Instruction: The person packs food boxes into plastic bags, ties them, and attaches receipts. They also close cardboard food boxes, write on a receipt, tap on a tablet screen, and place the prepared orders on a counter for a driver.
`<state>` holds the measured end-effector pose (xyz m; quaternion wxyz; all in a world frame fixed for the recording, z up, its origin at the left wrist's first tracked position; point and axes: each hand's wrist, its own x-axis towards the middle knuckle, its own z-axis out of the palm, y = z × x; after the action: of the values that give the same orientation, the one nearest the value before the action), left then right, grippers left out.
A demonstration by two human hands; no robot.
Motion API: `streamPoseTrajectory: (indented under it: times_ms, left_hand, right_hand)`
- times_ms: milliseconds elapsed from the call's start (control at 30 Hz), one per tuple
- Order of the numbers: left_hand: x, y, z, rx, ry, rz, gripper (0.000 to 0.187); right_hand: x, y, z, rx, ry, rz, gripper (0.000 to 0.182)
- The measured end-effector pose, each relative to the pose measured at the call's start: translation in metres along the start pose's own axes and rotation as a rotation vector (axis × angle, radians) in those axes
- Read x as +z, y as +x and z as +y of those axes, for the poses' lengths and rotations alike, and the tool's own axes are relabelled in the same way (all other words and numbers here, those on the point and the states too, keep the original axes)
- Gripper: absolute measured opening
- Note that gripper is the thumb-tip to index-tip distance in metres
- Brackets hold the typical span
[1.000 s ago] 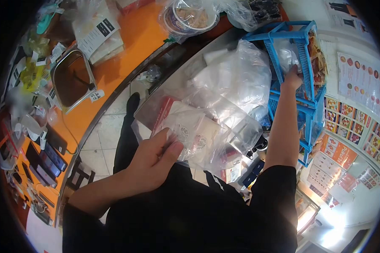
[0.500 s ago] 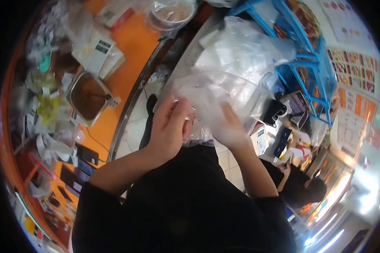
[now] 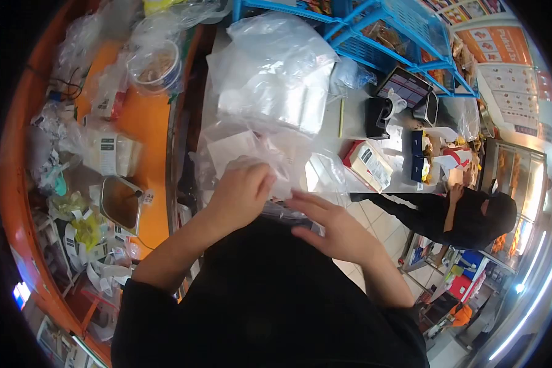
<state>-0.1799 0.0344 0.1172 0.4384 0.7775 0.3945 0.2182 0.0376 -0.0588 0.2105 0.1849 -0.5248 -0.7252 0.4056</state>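
Observation:
My left hand is closed, its curled fingers pinching the edge of a clear plastic bag. A white sheet of paper shows through the film just beyond those knuckles. To the right, my right hand is held with fingers apart, their tips by the near edge of the same bag and nothing gripped in them. Behind this bag lies a pile of clear plastic bags on the grey counter.
Blue plastic racks stand at the back, beside a screen. Right of the bag sits a red and white box. A person in black works farther right. The orange counter on the left carries a metal container and packaging.
The view has swung, bringing more of the right-hand counter into sight. My right hand, earlier blurred against the film, is now lower and off the bag's middle. My left hand stays on the bag.

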Motion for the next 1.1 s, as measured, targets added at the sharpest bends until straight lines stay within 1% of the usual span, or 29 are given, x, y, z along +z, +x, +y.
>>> streamPoseTrajectory:
  times_ms: [33, 67, 100, 133, 167, 200, 233, 300, 333, 367, 400, 433, 467, 500, 533, 567, 600, 667, 700, 767, 800, 833, 867, 900, 967, 1000, 1033, 1067, 1100]
  left_hand:
    - [0.015, 0.005, -0.004, 0.206, 0.256, -0.051, 0.018]
    - [0.032, 0.004, 0.0, 0.084, 0.313, -0.215, 0.017]
    - [0.051, 0.005, -0.008, 0.074, 0.333, -0.22, 0.017]
    - [0.071, 0.004, -0.02, 0.025, 0.298, -0.295, 0.018]
    - [0.081, 0.006, -0.024, -0.028, 0.265, -0.366, 0.019]
    - [0.076, 0.012, -0.016, -0.047, 0.293, -0.368, 0.019]
    - [0.065, 0.021, -0.004, -0.02, 0.263, -0.305, 0.021]
    - [0.04, 0.023, 0.022, -0.018, 0.268, -0.251, 0.023]
    - [0.024, 0.017, 0.036, -0.184, 0.139, -0.155, 0.021]
    - [0.009, 0.012, 0.044, -0.338, 0.009, -0.041, 0.021]
    - [-0.006, 0.005, 0.045, -0.352, 0.035, -0.023, 0.021]
    - [-0.022, -0.004, 0.045, -0.47, -0.139, 0.055, 0.021]
    - [-0.034, -0.011, 0.046, -0.58, -0.32, 0.134, 0.022]
    - [-0.04, -0.018, 0.048, -0.586, -0.312, 0.148, 0.022]
    - [-0.044, -0.023, 0.047, -0.626, -0.347, 0.228, 0.021]
    - [-0.045, -0.027, 0.046, -0.66, -0.385, 0.308, 0.02]
    - [-0.044, -0.03, 0.047, -0.653, -0.374, 0.315, 0.019]
    - [-0.035, -0.028, 0.05, -0.644, -0.375, 0.317, 0.019]
    - [-0.03, -0.025, 0.053, -0.646, -0.377, 0.305, 0.019]
    - [-0.026, -0.02, 0.06, -0.614, -0.358, 0.283, 0.019]
    - [-0.026, -0.018, 0.064, -0.589, -0.341, 0.231, 0.019]
    - [-0.028, -0.017, 0.064, -0.565, -0.326, 0.178, 0.018]
    - [-0.031, -0.019, 0.058, -0.519, -0.332, 0.17, 0.018]
    - [-0.036, -0.02, 0.053, -0.519, -0.348, 0.167, 0.018]
    - [-0.047, -0.023, 0.043, -0.508, -0.519, 0.269, 0.019]
    - [-0.049, -0.026, 0.033, -0.468, -0.616, 0.326, 0.021]
    - [-0.051, -0.027, 0.026, -0.486, -0.648, 0.328, 0.021]
    - [-0.054, -0.028, 0.024, -0.472, -0.765, 0.395, 0.022]
    - [-0.058, -0.027, 0.023, -0.45, -0.875, 0.457, 0.023]
  right_hand:
    - [-0.022, -0.017, 0.007, 0.121, 0.324, -0.041, 0.032]
    - [-0.048, -0.039, 0.022, 0.234, 0.649, -0.09, 0.026]
    - [-0.059, -0.074, 0.071, 0.338, 1.134, 0.065, 0.017]
    - [-0.07, -0.102, 0.131, 0.443, 1.1, 0.213, 0.014]
    - [-0.072, -0.109, 0.182, 0.475, 0.792, 0.398, 0.02]
    - [-0.078, -0.107, 0.21, 0.64, 0.273, 0.413, 0.055]
    - [-0.074, -0.122, 0.249, 0.605, -0.215, 0.336, 0.096]
    - [-0.061, -0.134, 0.299, 0.62, -0.569, 0.179, 0.117]
    - [-0.061, -0.137, 0.305, 0.596, -0.535, 0.174, 0.117]
    - [-0.067, -0.138, 0.308, 0.587, -0.497, 0.134, 0.114]
    - [-0.076, -0.132, 0.307, 0.577, -0.467, 0.093, 0.111]
    - [-0.083, -0.118, 0.305, 0.545, -0.46, 0.093, 0.111]
    - [-0.086, -0.102, 0.298, 0.624, -0.572, 0.003, 0.1]
    - [-0.088, -0.09, 0.281, 0.713, -0.686, -0.09, 0.088]
    - [-0.107, -0.044, 0.253, 0.502, -0.436, -0.08, 0.06]
    - [-0.102, 0.003, 0.239, 0.356, -0.315, 0.017, 0.046]
    - [-0.1, 0.053, 0.191, 0.262, -0.057, 0.22, 0.04]
    - [-0.06, 0.16, 0.184, -0.266, 0.125, 0.315, 0.039]
    - [-0.044, 0.211, 0.171, -0.476, 0.0, 0.383, 0.039]
    - [-0.005, 0.278, 0.157, -0.445, -0.324, 0.435, 0.031]
    - [-0.003, 0.3, 0.16, -0.449, -0.329, 0.43, 0.031]
    - [-0.002, 0.318, 0.164, -0.352, -0.591, 0.179, 0.026]
    - [-0.001, 0.331, 0.168, -0.241, -0.844, -0.081, 0.022]
    - [-0.005, 0.337, 0.173, -0.196, -0.844, 0.018, 0.018]
    - [-0.027, 0.317, 0.158, -0.162, -0.366, 0.412, 0.014]
    - [-0.04, 0.291, 0.135, -0.182, -0.114, 0.616, 0.013]
    - [-0.052, 0.25, 0.09, -0.15, 0.09, 0.73, 0.011]
    - [-0.059, 0.208, 0.044, -0.324, 0.012, 0.826, 0.01]
    - [-0.051, 0.17, 0.059, -0.519, 0.013, 0.522, 0.009]
